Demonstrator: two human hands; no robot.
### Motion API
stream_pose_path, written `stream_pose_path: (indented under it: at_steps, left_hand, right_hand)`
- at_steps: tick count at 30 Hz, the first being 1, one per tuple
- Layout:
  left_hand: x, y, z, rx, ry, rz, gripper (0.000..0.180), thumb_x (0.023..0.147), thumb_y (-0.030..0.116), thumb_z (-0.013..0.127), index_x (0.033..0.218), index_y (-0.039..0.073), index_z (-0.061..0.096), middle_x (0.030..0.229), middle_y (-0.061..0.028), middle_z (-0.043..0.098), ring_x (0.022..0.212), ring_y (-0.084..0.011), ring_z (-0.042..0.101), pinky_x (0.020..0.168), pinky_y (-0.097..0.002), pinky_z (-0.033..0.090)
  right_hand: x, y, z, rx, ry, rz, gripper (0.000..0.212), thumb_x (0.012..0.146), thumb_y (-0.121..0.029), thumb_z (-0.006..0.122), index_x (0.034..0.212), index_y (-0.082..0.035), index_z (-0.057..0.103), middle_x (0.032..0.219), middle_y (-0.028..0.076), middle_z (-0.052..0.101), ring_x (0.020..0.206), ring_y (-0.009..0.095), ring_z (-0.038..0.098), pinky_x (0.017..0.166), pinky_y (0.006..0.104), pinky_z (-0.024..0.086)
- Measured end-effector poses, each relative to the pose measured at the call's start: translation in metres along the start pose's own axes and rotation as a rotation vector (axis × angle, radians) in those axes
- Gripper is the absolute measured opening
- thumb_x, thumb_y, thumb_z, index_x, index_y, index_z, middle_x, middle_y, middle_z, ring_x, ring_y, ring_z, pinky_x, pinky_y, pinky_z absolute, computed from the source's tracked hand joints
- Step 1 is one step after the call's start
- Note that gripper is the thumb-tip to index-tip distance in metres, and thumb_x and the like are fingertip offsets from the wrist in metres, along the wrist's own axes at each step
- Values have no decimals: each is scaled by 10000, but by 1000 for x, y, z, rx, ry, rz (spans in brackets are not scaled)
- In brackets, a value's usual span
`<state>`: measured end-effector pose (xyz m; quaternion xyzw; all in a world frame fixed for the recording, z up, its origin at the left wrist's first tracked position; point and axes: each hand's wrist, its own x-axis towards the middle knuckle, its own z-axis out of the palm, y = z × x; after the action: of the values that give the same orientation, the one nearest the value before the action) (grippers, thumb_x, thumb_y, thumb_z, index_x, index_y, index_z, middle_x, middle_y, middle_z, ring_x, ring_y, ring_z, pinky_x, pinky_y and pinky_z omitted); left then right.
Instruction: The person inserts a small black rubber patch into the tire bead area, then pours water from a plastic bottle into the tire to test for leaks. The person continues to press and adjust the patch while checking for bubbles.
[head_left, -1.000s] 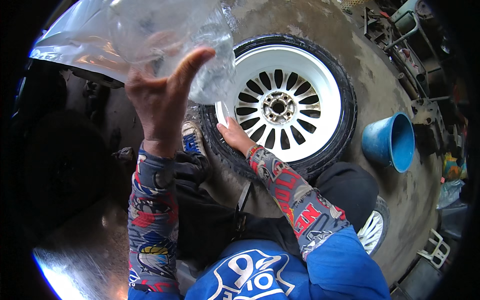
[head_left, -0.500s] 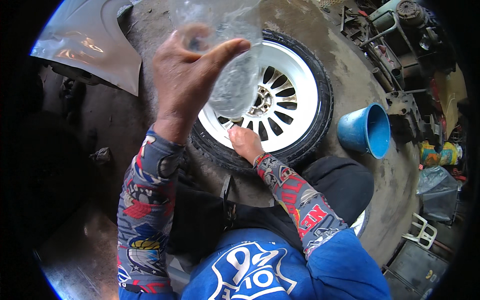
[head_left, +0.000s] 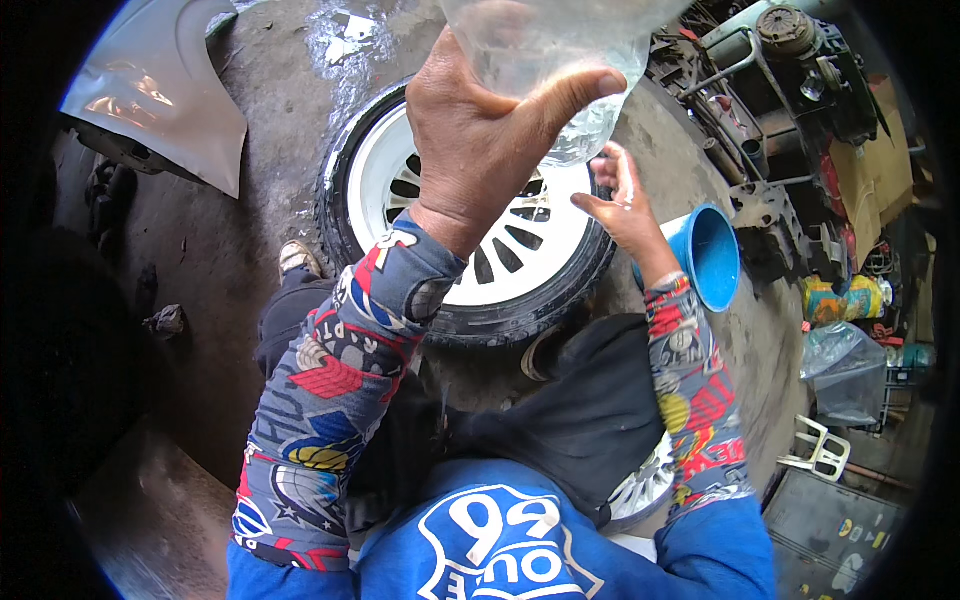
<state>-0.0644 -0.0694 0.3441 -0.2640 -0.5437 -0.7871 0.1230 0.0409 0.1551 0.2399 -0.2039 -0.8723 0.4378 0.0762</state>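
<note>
Both hands have shifted right across the wheel [head_left: 552,250] since half a second ago: left hand [head_left: 480,150] carried the clear plastic container [head_left: 600,40] over to the wheel's far right part, right hand [head_left: 628,208] went from the near lip of the rim to its right edge, by the blue bucket [head_left: 683,238]. Left fingers grasping the container, thumb across its near face, other fingers partly seen through the plastic. Right fingers released and spread, tips just below the container's lower end; can't tell if they touch it or the rim. Wheel lies flat on the floor, face up, below both hands; left hand and forearm hide part of it. Rim is white, many slim spokes, dark gaps between; black tyre [head_left: 500,328] fitted, sidewall looks wet. Container is see-through, dented, glossy; upper end cut off by the view. Can't tell how much liquid is in it. Bucket sits on the floor right of the tyre, mouth angled toward the camera, blue inner wall visible; can't tell what's at the bottom. Clear plastic bag [head_left: 845,365] further right, contents unclear.
</note>
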Motion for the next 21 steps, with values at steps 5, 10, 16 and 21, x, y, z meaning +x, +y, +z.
stream_pose_path:
  at_steps: [5, 10, 16, 21]
  left_hand:
    - [-4, -14, 5, -76, -69, -83, 518, 804, 56, 901, 1218, -56, 610, 1003, -122, 778, 903, -156, 739, 780, -278, 608]
    - [-3, -30, -1, 213, -179, -34, 479, 831, 436, 885, 1048, 25, 768, 952, -128, 779, 825, -189, 762, 758, -312, 609]
    - [0, -50, 8, 144, -413, -156, 780, 789, 535, 886, 1272, -16, 618, 1164, -213, 705, 1080, -292, 722, 909, -396, 591]
    - [-7, -59, 9, 101, -426, -360, 831, 886, 584, 776, 1350, -29, 463, 1252, -252, 604, 1106, -301, 691, 907, -389, 591]
  right_hand:
    - [10, -44, -1, -63, 52, -461, 1148, 669, -206, 976, 1588, -72, 301, 1518, 225, 496, 1411, 320, 500, 1154, 410, 430]
    - [20, -73, -10, 350, -136, -498, 1222, 609, -264, 1027, 1581, -61, 316, 1508, 204, 506, 1402, 305, 519, 1153, 400, 455]
    - [19, -69, -37, 404, -41, -389, 742, 738, -66, 915, 1351, -48, 499, 1223, 153, 700, 1118, 234, 711, 974, 334, 592]
    - [32, -53, -31, 541, 61, -343, 582, 781, 12, 839, 1263, -34, 517, 1194, 140, 673, 1092, 205, 692, 950, 313, 593]
